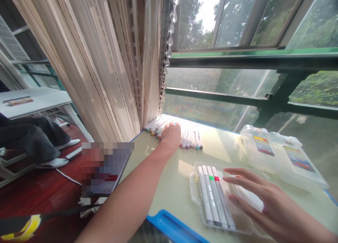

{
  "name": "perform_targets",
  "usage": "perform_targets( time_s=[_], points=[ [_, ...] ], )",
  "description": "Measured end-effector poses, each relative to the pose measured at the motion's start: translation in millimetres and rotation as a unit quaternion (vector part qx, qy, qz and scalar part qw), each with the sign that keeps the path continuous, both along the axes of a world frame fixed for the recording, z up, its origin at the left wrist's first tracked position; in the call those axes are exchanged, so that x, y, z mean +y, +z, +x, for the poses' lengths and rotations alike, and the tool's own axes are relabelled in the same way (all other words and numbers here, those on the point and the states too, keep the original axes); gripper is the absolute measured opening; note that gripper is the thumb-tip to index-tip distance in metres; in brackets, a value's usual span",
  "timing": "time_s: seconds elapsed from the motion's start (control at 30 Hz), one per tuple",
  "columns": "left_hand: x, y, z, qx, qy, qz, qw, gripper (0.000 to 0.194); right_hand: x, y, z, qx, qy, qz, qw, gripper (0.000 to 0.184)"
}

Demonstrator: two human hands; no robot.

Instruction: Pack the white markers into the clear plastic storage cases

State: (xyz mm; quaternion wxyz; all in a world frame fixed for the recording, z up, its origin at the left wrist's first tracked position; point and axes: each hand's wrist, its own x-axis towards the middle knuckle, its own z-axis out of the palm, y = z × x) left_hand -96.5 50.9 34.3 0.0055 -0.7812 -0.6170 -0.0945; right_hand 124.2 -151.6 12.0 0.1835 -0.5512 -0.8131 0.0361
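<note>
My left hand (172,133) reaches to the far edge of the table, over a row of white markers with coloured ends. Its fingers curl down among them, and the hand hides the fingertips and whatever they grip. To the right of that hand several markers (191,139) lie side by side; more markers (152,126) lie to its left. Nearer to me is an open clear plastic case (195,193) holding several white markers (215,197), two with green and red bands. Beside these markers my right hand (260,195) hovers over the case, fingers spread, holding nothing.
Two clear plastic cases (280,155) with printed labels stand at the table's right. A blue tray-like edge piece (176,229) is at the near side. Curtains (105,67) and a window frame (224,63) border the table. At left, a seated person's legs (29,141) show.
</note>
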Motion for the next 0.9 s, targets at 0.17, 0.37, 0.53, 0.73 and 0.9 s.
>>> perform_targets(
  time_s=[0.17,0.37,0.53,0.73,0.9],
  points=[
    [0.8,-2.0,1.6,-0.028,-0.002,0.0,1.0,0.039,-0.8,6.7,-3.1,0.001,0.013,0.002,1.0,0.036],
    [4.2,-3.3,-1.4,-0.027,-0.012,0.0,1.0,0.042,-2.3,6.7,-2.4,0.014,-0.003,-0.051,0.999,0.037],
    [6.3,-4.7,-2.2,-0.022,-0.022,0.004,1.0,0.042,-2.6,9.0,-2.2,0.025,-0.01,-0.073,0.997,0.035],
    [6.7,-5.8,-1.9,-0.017,-0.026,0.019,0.999,0.043,-2.1,6.7,-2.6,0.029,0.005,-0.04,0.999,0.038],
    [6.1,-4.1,-0.5,-0.024,-0.018,0.017,0.999,0.037,-0.9,6.7,-3.0,0.042,0.008,-0.024,0.999,0.039]
  ],
)
